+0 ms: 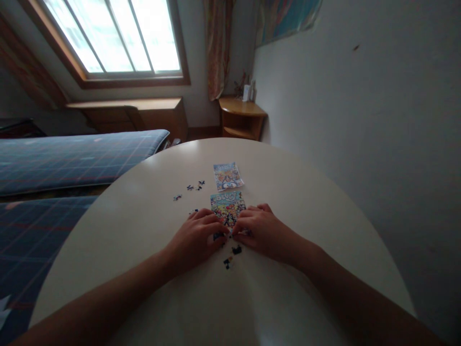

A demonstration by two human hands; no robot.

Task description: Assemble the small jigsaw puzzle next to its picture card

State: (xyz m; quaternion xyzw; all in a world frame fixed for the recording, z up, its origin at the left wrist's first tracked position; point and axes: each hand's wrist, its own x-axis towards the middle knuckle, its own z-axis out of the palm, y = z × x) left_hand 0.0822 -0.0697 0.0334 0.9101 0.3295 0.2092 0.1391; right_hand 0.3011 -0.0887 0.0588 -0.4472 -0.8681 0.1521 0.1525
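A small colourful jigsaw puzzle (226, 205) lies partly assembled on the round white table (151, 211). My left hand (196, 238) and my right hand (259, 229) rest at its near edge, fingertips curled and meeting over small dark pieces. Each hand seems to pinch or press a piece, but the pieces under the fingers are too small to name. Two loose pieces (232, 255) lie just in front of my hands. A printed reference picture (227, 176) lies beyond the puzzle. More loose pieces (194, 187) are scattered to the left of it.
A bed with a blue checked cover (68, 156) stands left of the table. A grey wall (360, 105) runs close on the right. A wooden corner shelf (241, 117) and a low cabinet (144, 113) stand under the window at the back.
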